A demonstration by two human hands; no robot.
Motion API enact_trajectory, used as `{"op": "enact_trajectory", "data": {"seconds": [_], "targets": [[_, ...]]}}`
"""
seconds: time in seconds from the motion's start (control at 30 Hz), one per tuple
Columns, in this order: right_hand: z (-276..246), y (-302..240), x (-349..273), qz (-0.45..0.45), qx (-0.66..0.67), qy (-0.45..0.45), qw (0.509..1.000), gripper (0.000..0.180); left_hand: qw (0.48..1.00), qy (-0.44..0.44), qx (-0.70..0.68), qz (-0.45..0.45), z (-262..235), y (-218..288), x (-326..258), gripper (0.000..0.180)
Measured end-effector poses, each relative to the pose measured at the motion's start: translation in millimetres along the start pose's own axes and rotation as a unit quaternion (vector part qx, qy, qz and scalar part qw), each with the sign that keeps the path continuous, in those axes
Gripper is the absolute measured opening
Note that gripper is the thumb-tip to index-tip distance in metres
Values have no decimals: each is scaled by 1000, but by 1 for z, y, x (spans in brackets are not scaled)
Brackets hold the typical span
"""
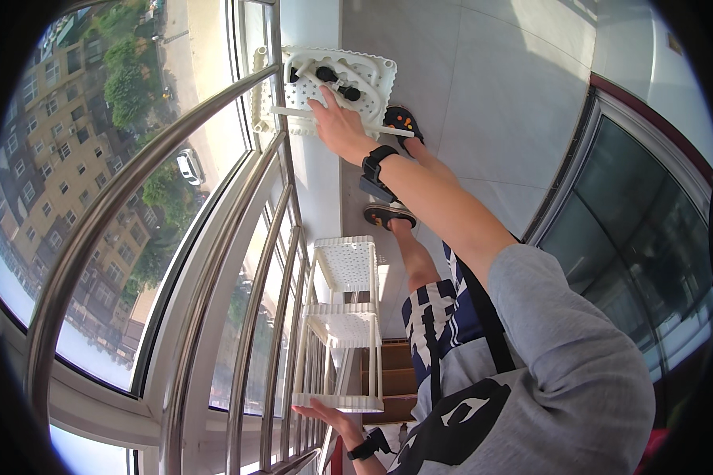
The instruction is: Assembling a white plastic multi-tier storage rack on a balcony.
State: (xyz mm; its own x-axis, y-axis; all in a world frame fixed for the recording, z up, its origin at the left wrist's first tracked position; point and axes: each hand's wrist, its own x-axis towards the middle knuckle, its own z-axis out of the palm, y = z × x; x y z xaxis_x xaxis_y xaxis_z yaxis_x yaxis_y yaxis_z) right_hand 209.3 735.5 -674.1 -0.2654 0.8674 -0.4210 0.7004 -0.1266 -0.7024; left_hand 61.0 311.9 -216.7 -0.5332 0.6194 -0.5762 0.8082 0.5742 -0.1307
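Note:
My right hand [341, 123] reaches over a white perforated plastic tray [384, 71] with a scalloped rim, its fingers stretched out. In the tray are black wheel-like parts [337, 82] and white curved tube pieces [366, 79]. A thin white rod [293, 113] crosses the tray's edge and passes beneath that hand; whether I touch it is hidden. My left hand [333, 417] is open, its fingers flat against the end tier of a white plastic rack [342, 402]. Slim posts join the rack's three perforated tiers.
Metal railing bars [190, 332] run along the left, before a window frame [238, 348] with buildings and trees outside. A pale ledge [318, 190] borders the grey tiled floor [483, 103]. My feet in dark sandals [388, 215] stand nearby. Right is a glass door [626, 206]; brown steps or boxes [392, 370] show behind the rack.

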Motion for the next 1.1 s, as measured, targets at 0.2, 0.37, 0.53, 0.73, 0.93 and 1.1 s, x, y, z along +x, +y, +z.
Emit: {"op": "enact_trajectory", "data": {"seconds": [0.2, 0.37, 0.53, 0.73, 0.93, 1.1], "targets": [[2, 1, 2, 2, -3, 17, 1000, 49, 989, 0, -92, -112, 11, -14, -4, 77], [0, 5, 4, -7, 35, -6, 999, 54, 970, -4, -139, -201, 0, 33, 17, 82], [7, -3, 6, 5, 131, -18, 991, 57, 979, 2, -114, -171, 4, 16, -2, 66], [10, 11, 21, 45, 134, -54, 988, 50, 999, -3, -24, 46, 9, -5, 2, 56], [10, 22, 34, 104, 170, -46, 979, 37, 984, 33, -134, -115, 17, -1, -1, 59], [-1, 2, 17, 169, 224, -1, 960, 30, 978, 32, -187, -89, 13, 1, -6, 70]]}}
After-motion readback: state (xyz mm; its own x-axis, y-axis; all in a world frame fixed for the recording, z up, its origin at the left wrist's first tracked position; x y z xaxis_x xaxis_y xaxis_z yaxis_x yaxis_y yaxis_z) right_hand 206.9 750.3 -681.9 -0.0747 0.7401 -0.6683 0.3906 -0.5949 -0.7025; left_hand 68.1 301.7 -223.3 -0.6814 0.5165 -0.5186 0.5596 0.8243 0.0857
